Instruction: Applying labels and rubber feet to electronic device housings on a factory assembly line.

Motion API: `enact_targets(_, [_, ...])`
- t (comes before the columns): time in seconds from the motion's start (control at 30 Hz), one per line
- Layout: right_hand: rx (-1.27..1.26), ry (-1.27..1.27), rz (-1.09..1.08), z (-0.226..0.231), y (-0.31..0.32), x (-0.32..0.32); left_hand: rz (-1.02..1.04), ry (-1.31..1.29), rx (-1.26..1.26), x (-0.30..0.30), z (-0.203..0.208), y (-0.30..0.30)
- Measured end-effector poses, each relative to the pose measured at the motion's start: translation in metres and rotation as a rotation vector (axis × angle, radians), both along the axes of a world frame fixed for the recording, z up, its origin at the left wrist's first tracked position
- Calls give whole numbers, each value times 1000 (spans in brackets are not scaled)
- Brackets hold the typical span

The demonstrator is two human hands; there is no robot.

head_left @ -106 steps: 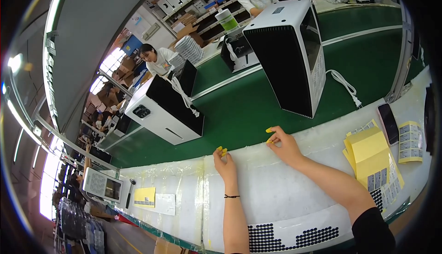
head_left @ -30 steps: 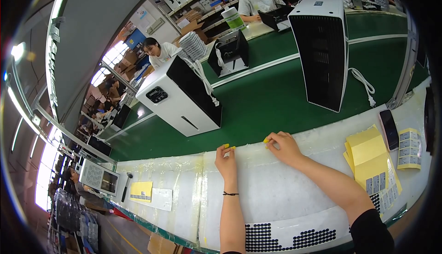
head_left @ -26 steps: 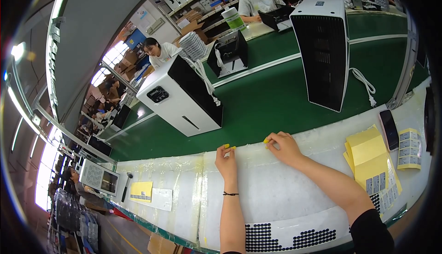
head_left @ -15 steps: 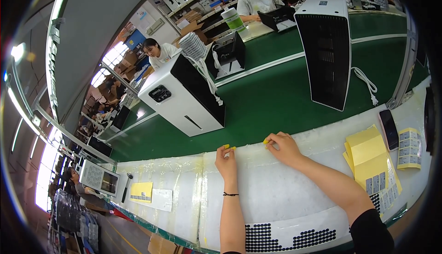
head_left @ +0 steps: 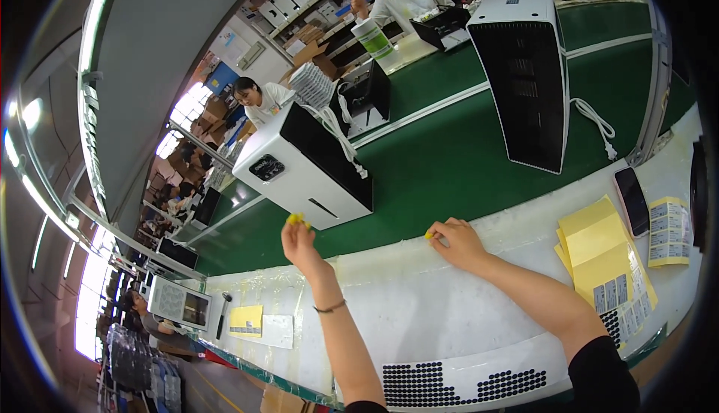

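My left hand (head_left: pixel 300 242) is raised off the white bench (head_left: pixel 419 316) and pinches a small yellow piece (head_left: pixel 296 219) at its fingertips, close to the lower front of a white and black appliance (head_left: pixel 305 166) on the green conveyor belt (head_left: pixel 449 166). My right hand (head_left: pixel 458 241) rests on the bench's far edge with another small yellow piece (head_left: pixel 429 234) at its fingertips. A second, upright white and black appliance (head_left: pixel 524 68) stands farther right on the belt, its white power cord (head_left: pixel 595 125) trailing beside it.
Yellow label sheets (head_left: pixel 603 252) and a dark phone (head_left: pixel 633 201) lie on the bench at the right. Sheets of black dots (head_left: pixel 457 383) sit at the near edge. Two people (head_left: pixel 258 98) work at the far side of the belt, and more appliances stand on it farther left.
The nearer appliance has travelled right along the belt toward my hands. My left hand has lifted from the bench edge with its yellow piece. My right hand has stayed put.
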State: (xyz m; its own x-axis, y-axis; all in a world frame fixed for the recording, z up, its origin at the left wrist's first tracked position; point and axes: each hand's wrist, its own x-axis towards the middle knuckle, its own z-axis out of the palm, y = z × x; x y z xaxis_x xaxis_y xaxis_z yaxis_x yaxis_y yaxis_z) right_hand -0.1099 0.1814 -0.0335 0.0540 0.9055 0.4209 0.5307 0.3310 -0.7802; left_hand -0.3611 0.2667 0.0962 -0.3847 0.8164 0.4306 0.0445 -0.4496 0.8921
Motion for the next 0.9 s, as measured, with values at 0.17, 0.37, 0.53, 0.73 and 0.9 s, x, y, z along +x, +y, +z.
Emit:
enact_targets(0.17, [40, 7, -11, 1, -2, -2, -114, -61, -103, -35, 66, 99])
enact_targets(0.37, [59, 9, -12, -1, -2, -3, -73, -267, -348, -25, 94, 145])
enact_targets(0.53, [-6, 19, 6, 3, -3, 1, -145, -409, -461, -18, 102, 158])
enact_targets(0.73, [7, 14, 10, 3, -1, 1, -219, -394, -513, -23, 103, 160])
enact_targets(0.9, [50, 22, 0, 2, -1, 0, -169, -255, -485, -5, 104, 155])
